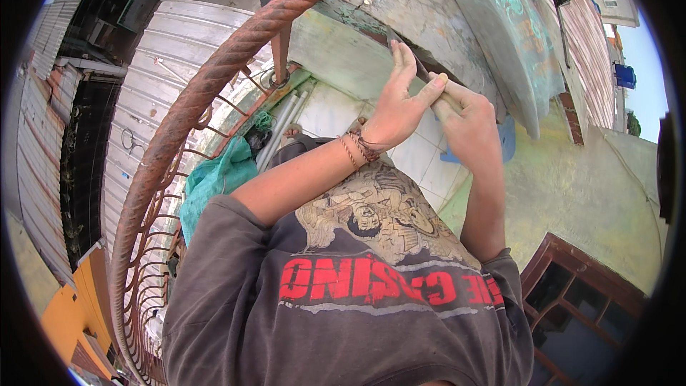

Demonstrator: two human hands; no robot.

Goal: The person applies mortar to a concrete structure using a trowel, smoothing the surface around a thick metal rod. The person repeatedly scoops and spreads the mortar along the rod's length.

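Note:
Both hands meet at the edge of a weathered wooden slab (421, 21). My left hand (401, 104) has its fingers pressed together along a thin dark flat strip (421, 70), its thumb reaching toward the other hand. The strip looks like a blade, but its kind is not clear; one pointed end shows beyond the left fingertips, against the slab's edge. My right hand (466, 118) is closed in a pinch at the strip's near end, its fingertips touching the left thumb. Fingers cover much of the strip.
A rusty twisted metal railing (207, 89) curves along the left, with a teal bag (214, 182) beside it. Right of the slab leans a curved grey-green panel (507, 36). A blue plastic piece (506, 141) stands on the tiled floor (332, 118). A wood-framed window (582, 300) is at lower right.

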